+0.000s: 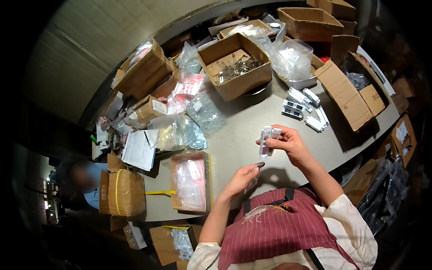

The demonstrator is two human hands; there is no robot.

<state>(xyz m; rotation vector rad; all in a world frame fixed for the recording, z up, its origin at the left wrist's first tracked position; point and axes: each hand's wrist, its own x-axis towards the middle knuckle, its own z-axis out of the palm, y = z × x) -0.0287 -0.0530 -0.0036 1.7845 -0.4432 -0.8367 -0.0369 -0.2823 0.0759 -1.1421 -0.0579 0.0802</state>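
My right hand (290,145) is closed round white narrow plastic parts (266,143), held upright above the table. They look like two pieces side by side, with a reddish-brown patch near the thumb. Just below and to the left, my left hand (240,181) is closed in a pinch, with a small dark bit (260,164) at its fingertips. What looks like a clear plastic bag (253,182) hangs from that hand, partly hidden by the fingers. Several similar white parts (292,109) lie in a loose group on the table beyond my right hand.
A cardboard box of metal pieces (238,67) stands at the back. Left of me is an open box of clear bags (190,182). Filled plastic bags (204,112) and papers (138,149) crowd the left side. An open carton (348,94) stands right; a person (90,180) is far left.
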